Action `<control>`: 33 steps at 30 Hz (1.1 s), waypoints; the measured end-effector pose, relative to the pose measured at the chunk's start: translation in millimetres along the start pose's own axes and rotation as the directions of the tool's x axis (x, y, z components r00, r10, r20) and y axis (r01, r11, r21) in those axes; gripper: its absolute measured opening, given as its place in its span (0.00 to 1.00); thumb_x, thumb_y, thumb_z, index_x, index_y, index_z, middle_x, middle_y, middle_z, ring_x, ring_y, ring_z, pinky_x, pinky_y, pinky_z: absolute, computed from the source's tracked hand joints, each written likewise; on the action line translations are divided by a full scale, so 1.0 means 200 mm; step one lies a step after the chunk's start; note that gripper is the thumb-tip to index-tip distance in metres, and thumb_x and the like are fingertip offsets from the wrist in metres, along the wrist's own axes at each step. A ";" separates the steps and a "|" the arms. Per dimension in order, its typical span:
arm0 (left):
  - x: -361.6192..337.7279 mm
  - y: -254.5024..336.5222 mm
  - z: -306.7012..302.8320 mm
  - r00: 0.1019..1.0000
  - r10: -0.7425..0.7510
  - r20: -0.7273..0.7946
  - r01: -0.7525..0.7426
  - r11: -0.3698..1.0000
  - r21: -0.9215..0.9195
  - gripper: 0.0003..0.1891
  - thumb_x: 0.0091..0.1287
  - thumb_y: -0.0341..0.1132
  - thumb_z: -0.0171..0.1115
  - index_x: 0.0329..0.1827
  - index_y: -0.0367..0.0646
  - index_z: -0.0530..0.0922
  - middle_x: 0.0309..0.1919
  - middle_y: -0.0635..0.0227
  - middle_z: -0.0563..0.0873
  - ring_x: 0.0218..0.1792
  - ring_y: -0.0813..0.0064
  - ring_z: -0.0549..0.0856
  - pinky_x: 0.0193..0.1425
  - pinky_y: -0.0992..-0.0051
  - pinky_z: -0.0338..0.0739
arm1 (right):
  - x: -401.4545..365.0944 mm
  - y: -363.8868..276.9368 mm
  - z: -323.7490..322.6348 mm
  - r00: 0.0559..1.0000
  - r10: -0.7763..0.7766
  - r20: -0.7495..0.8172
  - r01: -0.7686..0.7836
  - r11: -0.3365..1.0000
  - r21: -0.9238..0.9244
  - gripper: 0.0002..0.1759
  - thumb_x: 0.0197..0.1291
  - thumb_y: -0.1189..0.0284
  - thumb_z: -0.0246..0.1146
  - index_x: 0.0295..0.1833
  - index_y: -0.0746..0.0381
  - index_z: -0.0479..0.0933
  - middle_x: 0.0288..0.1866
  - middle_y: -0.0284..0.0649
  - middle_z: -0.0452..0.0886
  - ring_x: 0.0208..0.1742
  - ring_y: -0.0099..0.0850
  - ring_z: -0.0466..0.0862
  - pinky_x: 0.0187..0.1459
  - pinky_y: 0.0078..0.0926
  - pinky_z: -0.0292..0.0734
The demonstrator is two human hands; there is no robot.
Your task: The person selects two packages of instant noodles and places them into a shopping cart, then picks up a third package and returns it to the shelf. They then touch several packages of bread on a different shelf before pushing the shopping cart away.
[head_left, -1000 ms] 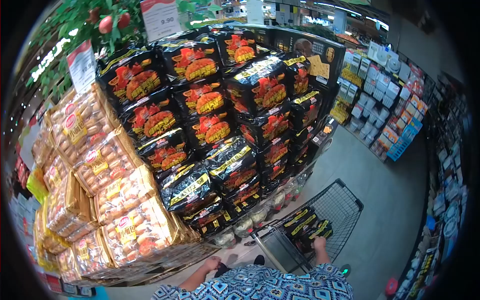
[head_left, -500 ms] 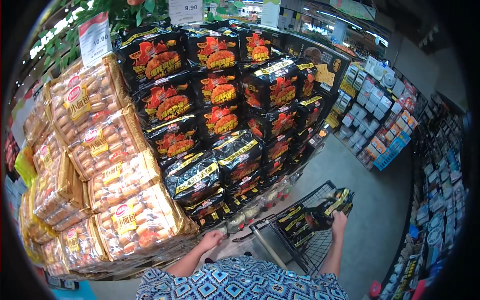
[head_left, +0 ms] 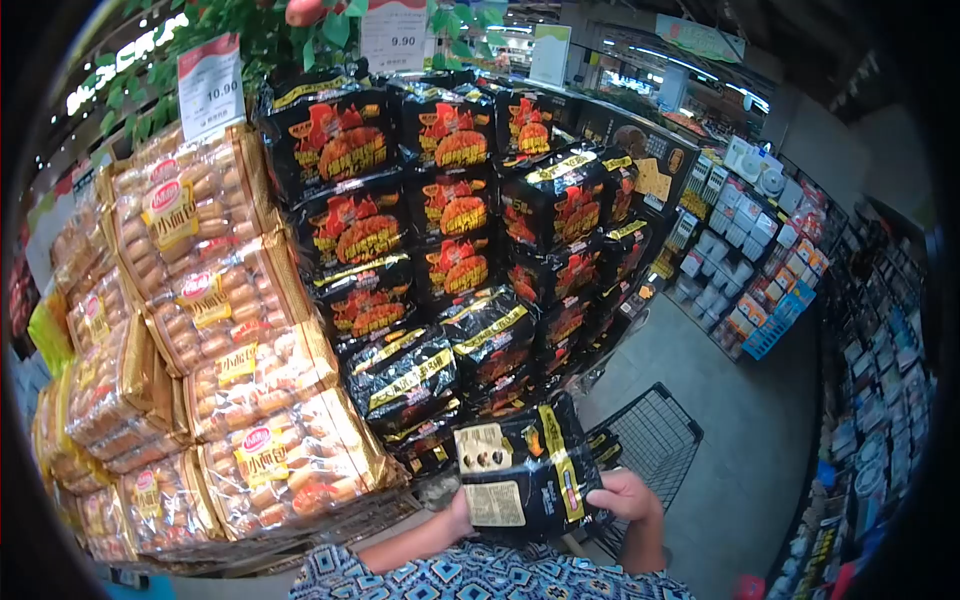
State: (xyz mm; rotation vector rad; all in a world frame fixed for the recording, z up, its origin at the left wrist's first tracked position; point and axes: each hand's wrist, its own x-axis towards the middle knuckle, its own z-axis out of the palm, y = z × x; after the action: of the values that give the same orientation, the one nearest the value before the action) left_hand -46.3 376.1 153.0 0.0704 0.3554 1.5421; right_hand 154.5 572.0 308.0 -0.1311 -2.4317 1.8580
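While the left hand [head_left: 459,517] and right hand [head_left: 624,495] each clasped a lower side of the noodle pack [head_left: 520,475], it stood clear of the stack [head_left: 440,220], back label showing, just before the cart [head_left: 668,412], where another pack [head_left: 603,447] already lay.

The pack [head_left: 520,470] covers most of the left hand [head_left: 459,517]. Only its heel shows at the pack's lower corner, so its grip cannot be told. The pack also hides the near end of the cart [head_left: 655,435]. The print on the pack's back is too small to read. The bottom edge cuts off the shirt [head_left: 480,575].
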 end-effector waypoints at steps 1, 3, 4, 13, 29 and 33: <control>0.05 0.05 0.06 1.000 -0.006 0.011 0.006 1.000 0.017 0.29 0.75 0.53 0.38 0.65 0.39 0.71 0.58 0.57 0.80 0.54 0.62 0.84 0.60 0.60 0.79 | 0.01 -0.07 0.01 0.999 0.001 0.037 -0.002 1.000 0.025 0.13 0.65 0.70 0.59 0.45 0.71 0.80 0.40 0.37 0.84 0.42 0.22 0.80 0.46 0.24 0.75; -0.31 0.06 0.00 0.999 -0.028 0.032 0.026 0.998 0.048 0.29 0.75 0.53 0.38 0.65 0.39 0.71 0.58 0.57 0.80 0.54 0.62 0.84 0.60 0.60 0.79 | 0.03 -0.09 0.03 0.993 -0.074 0.094 0.074 0.997 0.003 0.13 0.65 0.69 0.60 0.45 0.69 0.79 0.41 0.38 0.83 0.43 0.26 0.81 0.47 0.26 0.76; 0.07 0.04 0.05 0.998 -0.039 0.047 0.036 0.997 0.063 0.29 0.75 0.53 0.38 0.65 0.39 0.71 0.58 0.57 0.80 0.54 0.62 0.83 0.60 0.60 0.79 | 0.04 -0.13 0.04 0.993 -0.085 0.078 0.085 0.996 0.004 0.13 0.65 0.69 0.60 0.45 0.69 0.79 0.41 0.38 0.83 0.43 0.26 0.81 0.47 0.26 0.76; -0.02 0.05 -0.09 0.983 -0.114 0.143 0.099 0.989 0.106 0.28 0.75 0.52 0.39 0.66 0.40 0.71 0.59 0.56 0.80 0.54 0.61 0.83 0.60 0.60 0.78 | 0.08 0.12 0.14 0.956 0.192 -0.221 -0.189 0.981 0.037 0.15 0.69 0.65 0.58 0.47 0.67 0.79 0.35 0.29 0.82 0.40 0.17 0.77 0.43 0.23 0.75; -0.03 -0.07 -0.07 0.969 0.090 -0.231 -0.059 0.989 0.135 0.24 0.76 0.47 0.42 0.67 0.43 0.70 0.62 0.57 0.77 0.57 0.60 0.81 0.58 0.58 0.79 | 0.21 0.27 0.14 0.905 0.306 -0.297 -0.050 0.768 0.639 0.15 0.64 0.69 0.59 0.49 0.70 0.77 0.39 0.40 0.84 0.35 0.26 0.84 0.40 0.25 0.80; -0.09 -0.01 -0.12 0.974 0.186 -0.128 -0.133 0.931 0.341 0.24 0.74 0.48 0.44 0.65 0.42 0.70 0.57 0.56 0.80 0.56 0.60 0.81 0.59 0.59 0.78 | 0.39 0.08 0.07 0.889 0.180 -0.422 0.093 0.830 0.550 0.18 0.64 0.69 0.58 0.52 0.72 0.76 0.44 0.42 0.84 0.39 0.27 0.84 0.44 0.25 0.80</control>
State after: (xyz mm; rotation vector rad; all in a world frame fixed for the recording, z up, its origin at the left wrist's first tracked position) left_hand -50.1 354.5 132.5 0.2457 0.7504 1.6405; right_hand 76.2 571.7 288.8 -0.5228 -1.5181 2.1659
